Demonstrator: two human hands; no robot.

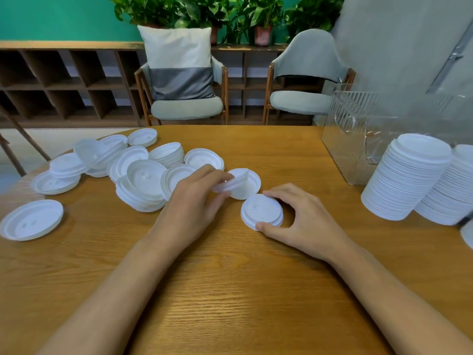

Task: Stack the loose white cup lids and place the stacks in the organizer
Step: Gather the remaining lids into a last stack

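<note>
Several loose white cup lids (143, 176) lie scattered in a heap on the left half of the wooden table (230, 290). My left hand (194, 201) pinches one tilted lid (230, 184) just above another lid lying flat (247, 187). My right hand (304, 219) curls its thumb and fingers around a small stack of lids (262, 211) on the table. Two tall stacks of lids (407, 178) lean at the right. The clear ribbed organizer (345, 139) stands behind them at the table's far right.
A single lid (32, 219) lies alone at the left near the table edge. Another lid edge (467, 233) shows at the right border. Two chairs stand beyond the table, one with a cushion (179, 62). Bare wood lies in front of my arms.
</note>
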